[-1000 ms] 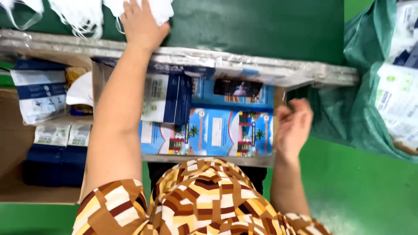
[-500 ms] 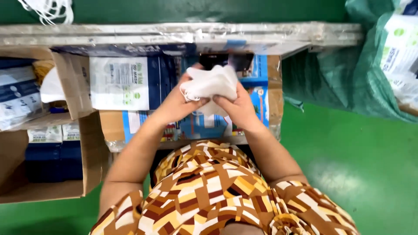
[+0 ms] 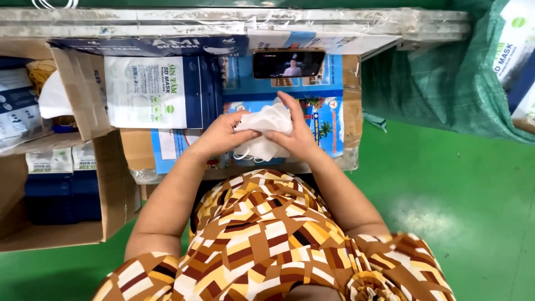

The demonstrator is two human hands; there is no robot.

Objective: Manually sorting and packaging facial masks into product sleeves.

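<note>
Both of my hands hold a small stack of white face masks [image 3: 266, 127] just above my lap, in front of the worktable. My left hand [image 3: 223, 134] grips the stack from the left, thumb on top. My right hand [image 3: 296, 134] presses it from the right, fingers spread over the upper edge. Thin ear loops hang below the stack. Under the hands lies a blue printed carton [image 3: 329, 120].
A phone [image 3: 288, 63] with a lit screen lies on the carton beyond my hands. White and blue mask packets [image 3: 146, 92] fill an open cardboard box [image 3: 83, 100] at left. A green woven sack [image 3: 440, 83] stands at right. The floor [image 3: 446, 200] is green.
My left hand came back from the far table edge with white masks, and both hands joined on the stack. Since then the stack has come lower and nearer my body.
</note>
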